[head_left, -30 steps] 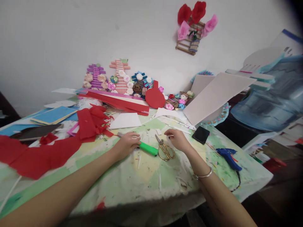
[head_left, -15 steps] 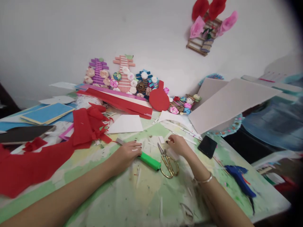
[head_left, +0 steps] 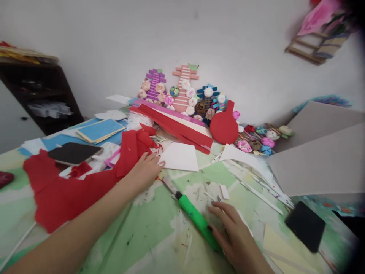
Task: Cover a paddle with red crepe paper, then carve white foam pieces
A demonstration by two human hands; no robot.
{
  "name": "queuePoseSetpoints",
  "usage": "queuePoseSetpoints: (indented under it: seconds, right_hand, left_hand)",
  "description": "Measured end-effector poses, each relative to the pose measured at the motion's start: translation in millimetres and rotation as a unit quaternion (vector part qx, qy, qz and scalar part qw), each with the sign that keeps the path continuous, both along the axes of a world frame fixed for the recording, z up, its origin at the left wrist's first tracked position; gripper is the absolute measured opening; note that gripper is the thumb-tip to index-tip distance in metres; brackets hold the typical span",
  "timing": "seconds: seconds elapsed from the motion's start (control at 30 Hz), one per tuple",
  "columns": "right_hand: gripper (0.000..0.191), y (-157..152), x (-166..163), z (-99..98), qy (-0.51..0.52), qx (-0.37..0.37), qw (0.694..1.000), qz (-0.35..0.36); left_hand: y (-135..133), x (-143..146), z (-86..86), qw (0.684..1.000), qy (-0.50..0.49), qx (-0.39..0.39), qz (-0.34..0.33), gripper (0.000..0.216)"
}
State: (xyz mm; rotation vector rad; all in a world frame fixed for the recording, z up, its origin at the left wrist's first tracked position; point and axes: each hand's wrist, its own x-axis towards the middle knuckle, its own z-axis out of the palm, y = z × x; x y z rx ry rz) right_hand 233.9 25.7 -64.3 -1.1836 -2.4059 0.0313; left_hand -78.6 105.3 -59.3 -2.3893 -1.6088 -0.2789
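On the green table (head_left: 148, 228), the left hand (head_left: 144, 171) lies on the edge of a red sheet (head_left: 65, 194), fingers bent and slightly spread; whether they pinch the sheet I cannot tell. The right hand (head_left: 236, 238) lies palm down, fingers stretched out and holding nothing, its thumb side touching the rear end of a green cutter (head_left: 196, 219). The cutter lies slantwise between the two hands, its dark tip pointing toward the left hand. A white sheet (head_left: 180, 156) lies just beyond the left hand. A black phone (head_left: 306, 225) lies right of the right hand, well apart. A dark slab (head_left: 73, 152) rests near blue boards (head_left: 98, 130). At far left a dark shelf (head_left: 57, 82) holds what look like white papers (head_left: 48, 109), blurred.
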Motion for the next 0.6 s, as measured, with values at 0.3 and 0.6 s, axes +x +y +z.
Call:
queuePoseSetpoints:
  seconds: [0.3, 0.6]
  right_hand:
    - [0.033, -0.9, -16.0, -6.1, -0.063, 0.026, 0.997, 0.041]
    - [0.017, 0.3, 1.5, 15.3, -0.030, -0.138, 0.985, -0.096]
  left_hand:
    - [2.6, -0.5, -3.1, 0.993, -0.072, -0.063, -0.069, 0.022]
    - [3.0, 15.2, -22.0, 0.961, -0.258, -0.019, -0.094, 0.019]
